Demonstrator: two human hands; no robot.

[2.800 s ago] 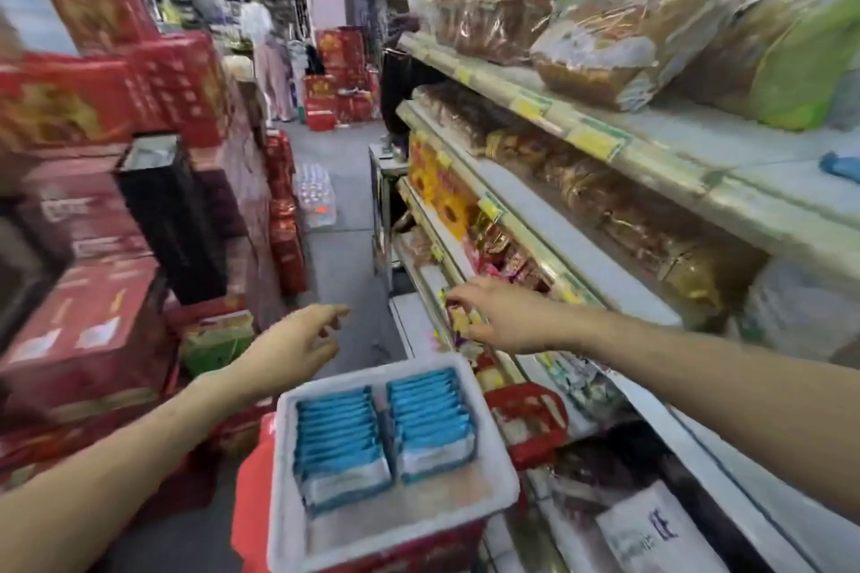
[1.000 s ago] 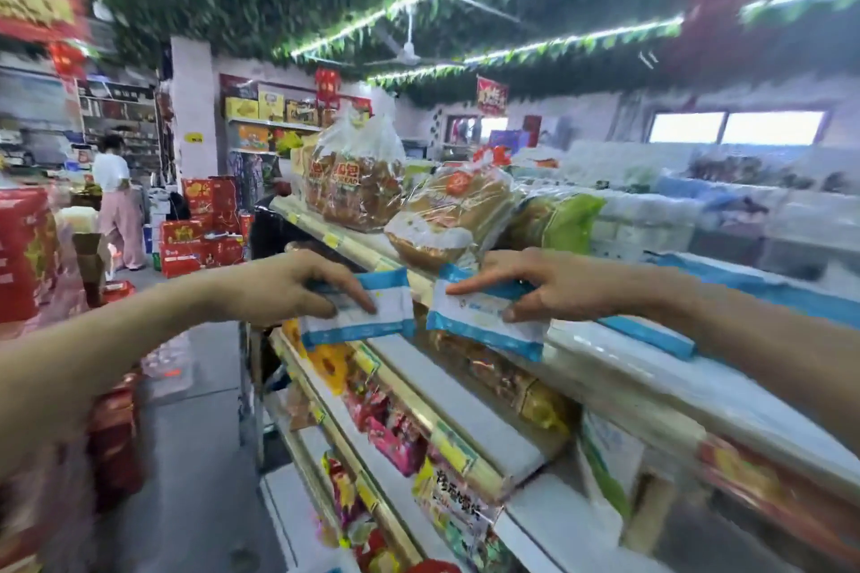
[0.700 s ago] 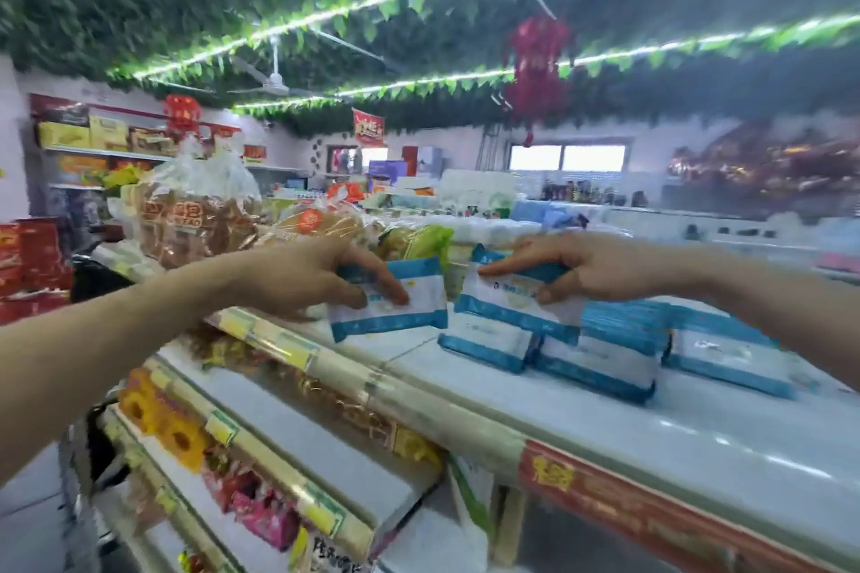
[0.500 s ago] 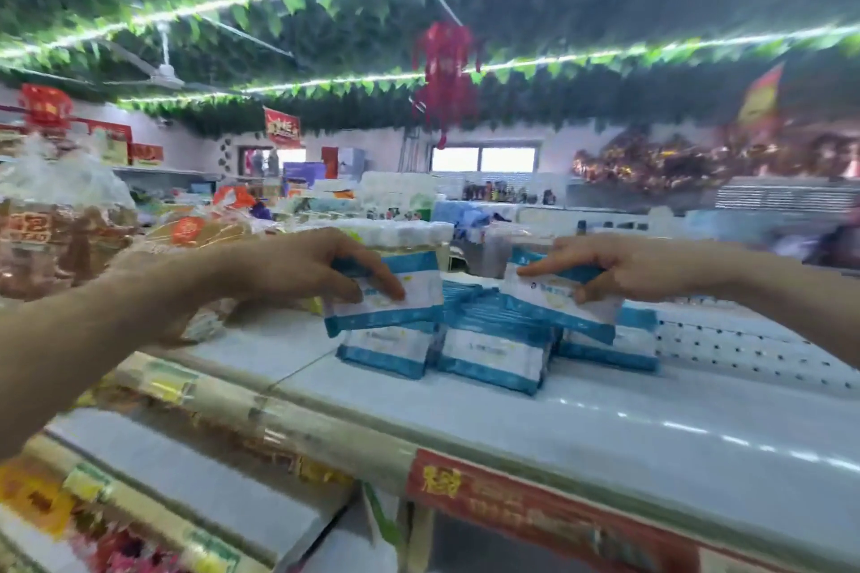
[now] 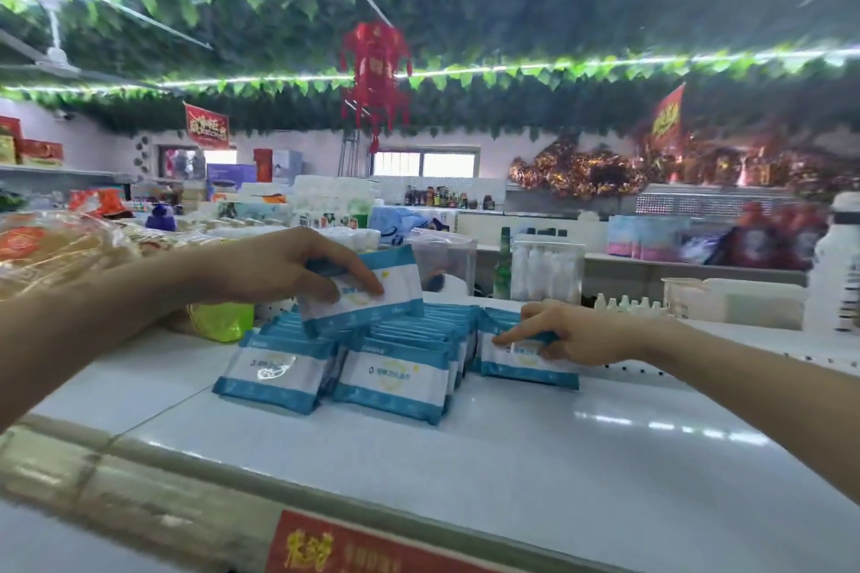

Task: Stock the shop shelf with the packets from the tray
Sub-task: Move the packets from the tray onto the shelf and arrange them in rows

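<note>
Nearest me, the glossy white top shelf (image 5: 535, 447) carries 3 rows of blue-and-white plastic packets (image 5: 395, 379). My right hand (image 5: 570, 333) pinches the front packet of the right row (image 5: 526, 363), which stands on the shelf. My left hand (image 5: 288, 265) grips 1 raised blue-and-white packet (image 5: 367, 293) above the left rows, tilted. Beyond stand clear plastic tubs (image 5: 547, 270).

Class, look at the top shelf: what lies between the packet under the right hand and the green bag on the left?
In the head view, rows of blue-and-white packets stand between that packet and the green bag.
</note>
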